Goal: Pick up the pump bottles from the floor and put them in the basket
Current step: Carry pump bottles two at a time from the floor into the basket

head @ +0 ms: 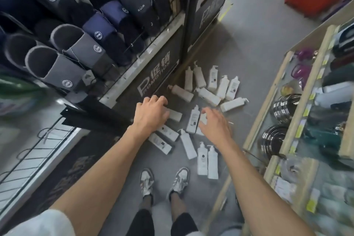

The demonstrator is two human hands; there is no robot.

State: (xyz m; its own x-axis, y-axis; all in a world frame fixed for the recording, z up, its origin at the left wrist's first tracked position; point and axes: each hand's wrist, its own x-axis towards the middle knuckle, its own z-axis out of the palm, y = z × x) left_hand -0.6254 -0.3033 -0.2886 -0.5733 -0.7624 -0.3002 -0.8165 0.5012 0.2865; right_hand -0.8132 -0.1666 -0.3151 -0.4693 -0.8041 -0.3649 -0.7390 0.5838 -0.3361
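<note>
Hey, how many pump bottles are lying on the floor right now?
16 bottles: eight near the rack, six around the left hand and right hand, two by the shoes. The hands may hide more.

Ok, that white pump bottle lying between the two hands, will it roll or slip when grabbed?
The pump bottle looks like rigid plastic, so probably stiff. It lies flat, label up, so it likely won't roll. Its smooth sides may be slippery.
</note>
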